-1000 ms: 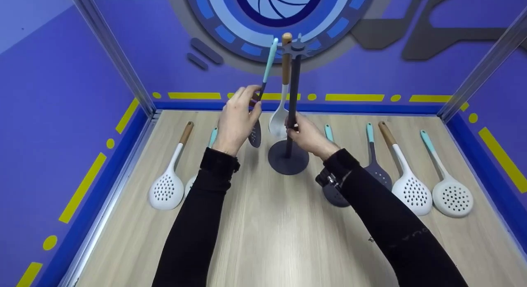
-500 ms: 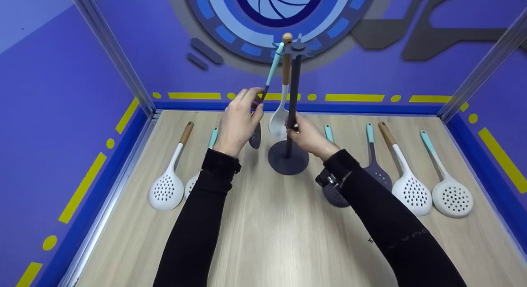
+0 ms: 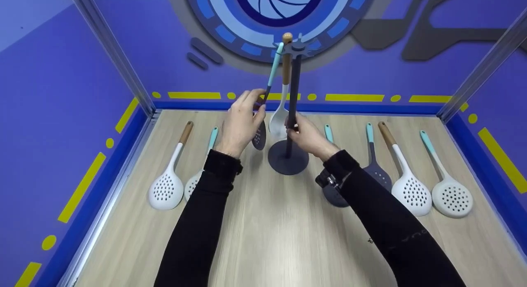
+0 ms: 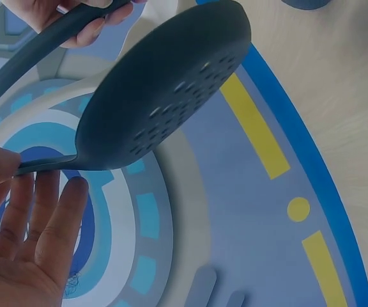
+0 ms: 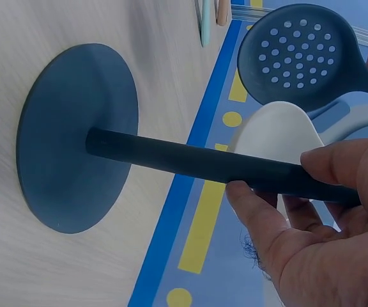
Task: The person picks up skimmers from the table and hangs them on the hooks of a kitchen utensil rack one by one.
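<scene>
My left hand (image 3: 243, 124) pinches the neck of a dark grey skimmer (image 4: 117, 96) with a turquoise handle (image 3: 275, 68). Its perforated head points down, above the table, and the handle's top is at the left side of the stand's hooked crown (image 3: 297, 51). I cannot tell whether it rests on a hook. With my right hand (image 3: 309, 136) I grip the pole (image 5: 184, 158) of the dark upright utensil stand, whose round base (image 3: 284, 166) is on the table. Behind the pole hangs a white utensil (image 3: 278, 122) with a wooden handle, its bowl partly hidden in the right wrist view.
At left on the wooden table (image 3: 263, 237) lie a white skimmer (image 3: 178, 153) with a wooden handle and a turquoise-handled one (image 3: 213, 137). Right lie two dark turquoise-handled utensils, partly behind my sleeve, a white wooden-handled skimmer (image 3: 401, 157) and a pale skimmer (image 3: 438, 163). Blue walls enclose the table.
My left hand has shifted slightly right with the skimmer, bringing the handle's top from beside the stand's crown up against it. The right hand and the stand have stayed in place.
</scene>
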`<action>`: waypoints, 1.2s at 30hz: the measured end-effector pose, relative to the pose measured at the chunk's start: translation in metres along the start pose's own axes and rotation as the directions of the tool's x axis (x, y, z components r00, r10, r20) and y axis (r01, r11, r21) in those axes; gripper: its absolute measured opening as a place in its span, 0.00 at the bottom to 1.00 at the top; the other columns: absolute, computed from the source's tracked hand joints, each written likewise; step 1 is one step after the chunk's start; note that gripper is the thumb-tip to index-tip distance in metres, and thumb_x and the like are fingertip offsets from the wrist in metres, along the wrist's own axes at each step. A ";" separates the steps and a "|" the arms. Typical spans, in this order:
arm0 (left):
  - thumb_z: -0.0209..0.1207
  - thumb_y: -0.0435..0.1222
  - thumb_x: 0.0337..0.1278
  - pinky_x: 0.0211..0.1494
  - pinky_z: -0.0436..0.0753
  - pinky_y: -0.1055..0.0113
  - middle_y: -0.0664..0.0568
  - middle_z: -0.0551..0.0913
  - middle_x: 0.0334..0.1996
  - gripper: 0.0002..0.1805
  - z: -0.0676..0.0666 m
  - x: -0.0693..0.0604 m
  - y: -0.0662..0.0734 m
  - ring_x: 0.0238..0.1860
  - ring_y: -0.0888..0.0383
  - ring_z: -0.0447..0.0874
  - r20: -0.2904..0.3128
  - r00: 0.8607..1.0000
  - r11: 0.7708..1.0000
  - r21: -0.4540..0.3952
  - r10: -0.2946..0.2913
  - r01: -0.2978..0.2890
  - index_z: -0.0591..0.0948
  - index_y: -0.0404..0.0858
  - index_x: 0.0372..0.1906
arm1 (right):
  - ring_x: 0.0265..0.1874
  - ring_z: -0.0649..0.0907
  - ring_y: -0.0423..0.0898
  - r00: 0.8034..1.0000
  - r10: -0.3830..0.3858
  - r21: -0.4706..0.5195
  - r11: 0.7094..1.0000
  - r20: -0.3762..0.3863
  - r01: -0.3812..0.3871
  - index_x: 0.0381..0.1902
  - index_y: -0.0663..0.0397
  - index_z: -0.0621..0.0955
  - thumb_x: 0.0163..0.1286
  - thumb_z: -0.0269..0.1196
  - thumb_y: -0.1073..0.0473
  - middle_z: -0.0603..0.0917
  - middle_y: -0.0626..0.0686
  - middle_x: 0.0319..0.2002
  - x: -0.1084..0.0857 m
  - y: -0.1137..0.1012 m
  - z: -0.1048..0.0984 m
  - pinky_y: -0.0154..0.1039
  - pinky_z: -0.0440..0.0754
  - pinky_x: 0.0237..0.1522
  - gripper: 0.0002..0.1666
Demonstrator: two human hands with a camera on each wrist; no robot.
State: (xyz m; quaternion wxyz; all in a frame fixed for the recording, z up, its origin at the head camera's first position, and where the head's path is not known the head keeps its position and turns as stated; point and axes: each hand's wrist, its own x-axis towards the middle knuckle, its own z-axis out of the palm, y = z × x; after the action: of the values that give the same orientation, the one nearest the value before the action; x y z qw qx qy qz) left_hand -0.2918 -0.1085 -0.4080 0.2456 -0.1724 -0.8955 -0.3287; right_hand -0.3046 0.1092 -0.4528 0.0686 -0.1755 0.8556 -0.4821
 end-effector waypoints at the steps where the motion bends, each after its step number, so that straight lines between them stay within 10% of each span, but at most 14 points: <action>1: 0.59 0.39 0.75 0.49 0.87 0.66 0.53 0.84 0.53 0.20 0.001 0.000 0.000 0.51 0.59 0.88 -0.001 1.000 1.000 -0.003 0.000 0.000 0.78 0.47 0.68 | 0.58 0.80 0.58 1.000 -0.002 -0.003 1.000 -0.003 0.002 0.56 0.65 0.74 0.78 0.54 0.71 0.79 0.64 0.57 0.000 0.000 0.000 0.54 0.83 0.58 0.12; 36: 0.58 0.38 0.76 0.51 0.87 0.72 0.53 0.82 0.55 0.21 0.014 -0.010 -0.002 0.54 0.60 0.85 0.010 0.999 0.989 -0.139 -0.050 0.051 0.76 0.46 0.69 | 0.47 0.75 0.51 0.988 -0.152 -0.333 0.933 -0.029 0.134 0.53 0.53 0.74 0.77 0.56 0.64 0.76 0.55 0.47 -0.001 0.007 0.008 0.48 0.77 0.48 0.09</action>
State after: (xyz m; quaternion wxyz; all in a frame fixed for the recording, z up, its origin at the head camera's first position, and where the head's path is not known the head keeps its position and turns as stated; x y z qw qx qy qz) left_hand -0.2890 -0.1025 -0.4238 0.2216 -0.1677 -0.8752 -0.3960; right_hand -0.3030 0.1064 -0.4636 -0.0203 -0.2331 0.9107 -0.3405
